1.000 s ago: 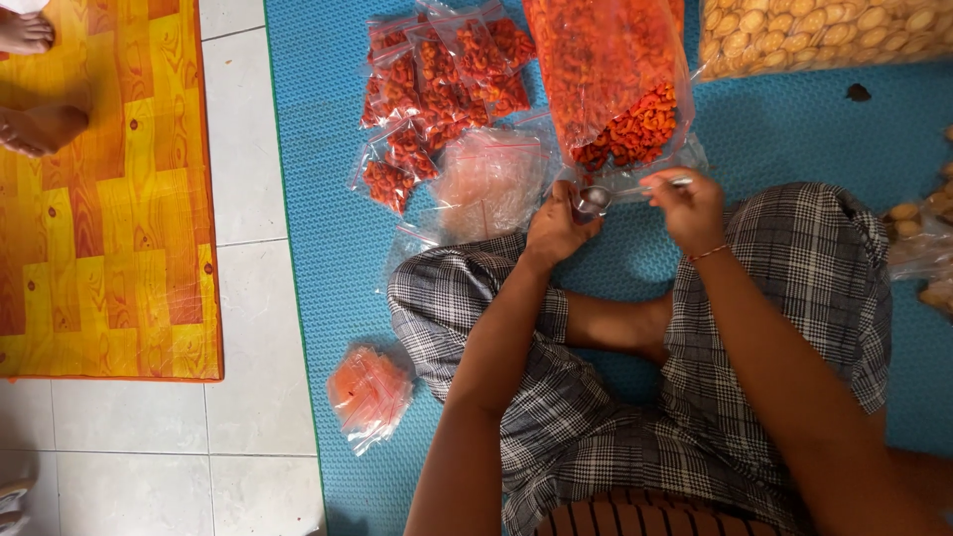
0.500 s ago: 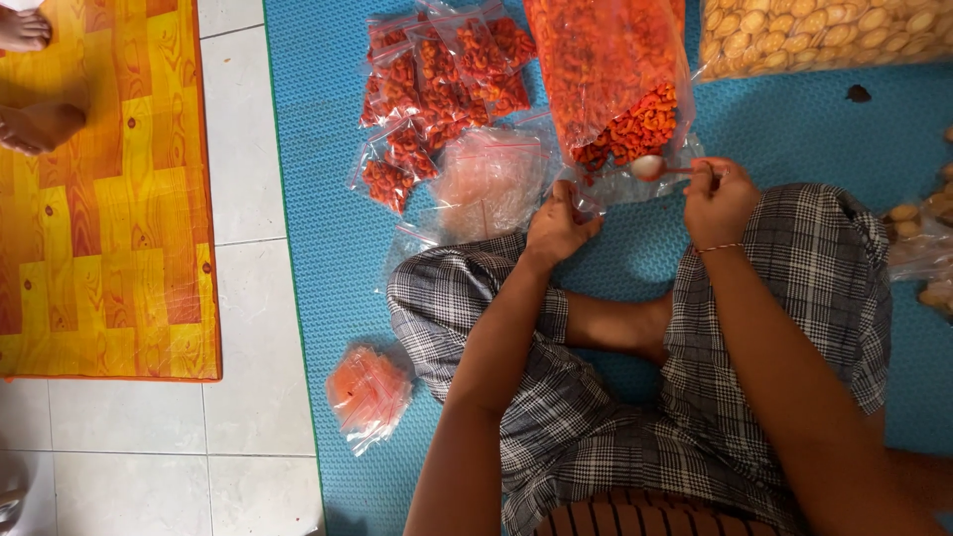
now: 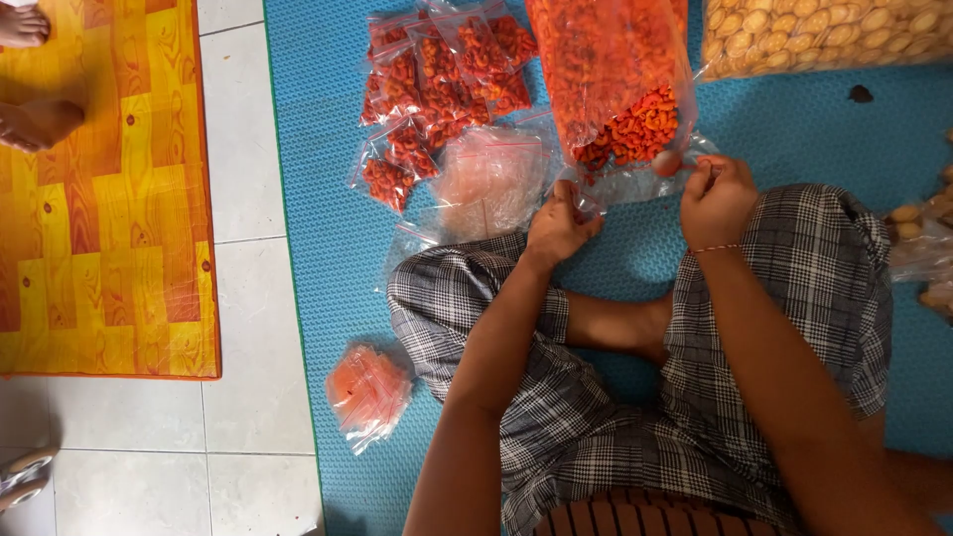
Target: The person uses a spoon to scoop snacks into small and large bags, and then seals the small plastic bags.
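Shifting slightly leftward, right hand (image 3: 717,199) now pinching a small pale scoop (image 3: 667,163) at the big bag of orange snacks (image 3: 615,84); left hand (image 3: 558,223) gripping a clear pouch (mouth barely visible) (image 3: 586,203) on the blue mat (image 3: 318,199).

The scene is lit brightly and evenly by soft daylight, and only faint shadows are cast under the arms. Shiny glare is seen on the big clear bag (image 3: 615,89) just above the hands. The hands are slightly blurred.
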